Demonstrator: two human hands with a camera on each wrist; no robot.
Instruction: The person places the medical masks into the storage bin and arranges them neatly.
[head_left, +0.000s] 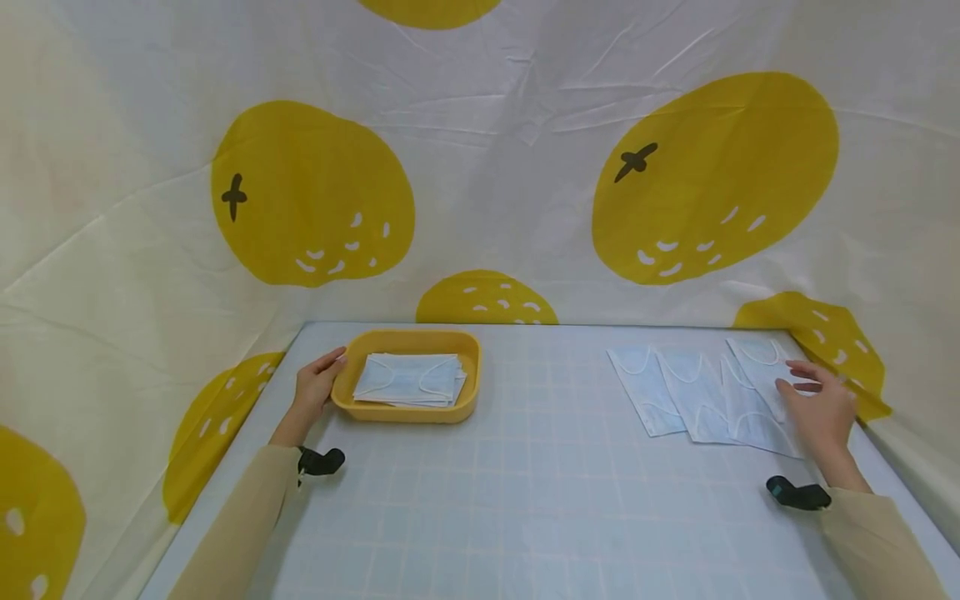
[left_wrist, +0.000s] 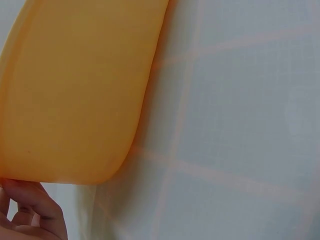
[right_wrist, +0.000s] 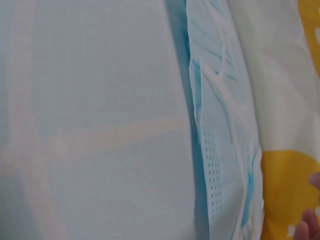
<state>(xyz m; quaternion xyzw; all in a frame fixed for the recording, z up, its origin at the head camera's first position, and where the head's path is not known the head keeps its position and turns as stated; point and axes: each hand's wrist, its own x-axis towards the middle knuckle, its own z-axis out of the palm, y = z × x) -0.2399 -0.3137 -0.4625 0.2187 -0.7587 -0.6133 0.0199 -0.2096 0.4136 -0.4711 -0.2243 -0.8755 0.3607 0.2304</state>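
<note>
A yellow tray (head_left: pixel 405 413) stands at the back left, with a small stack of pale blue face masks (head_left: pixel 408 377) in it. My left hand (head_left: pixel 311 392) touches the tray's left side. In the left wrist view, the bent fingers (left_wrist: pixel 37 202) meet the tray wall (left_wrist: pixel 75 100) at its corner. Several overlapping face masks (head_left: pixel 693 396) lie fanned out at the back right. Beside the rightmost mask (head_left: pixel 757 367), my right hand (head_left: pixel 825 408) hovers with thumb and fingers apart. The right wrist view shows mask edges (right_wrist: pixel 220 130) and only fingertips (right_wrist: pixel 307 225).
A light blue checked cloth covers the table (head_left: pixel 540 483). White curtain fabric (head_left: pixel 510 183) with yellow fruit prints hangs behind the table and along both sides. Dark wrist cameras (head_left: pixel 322 462) sit at both sleeves.
</note>
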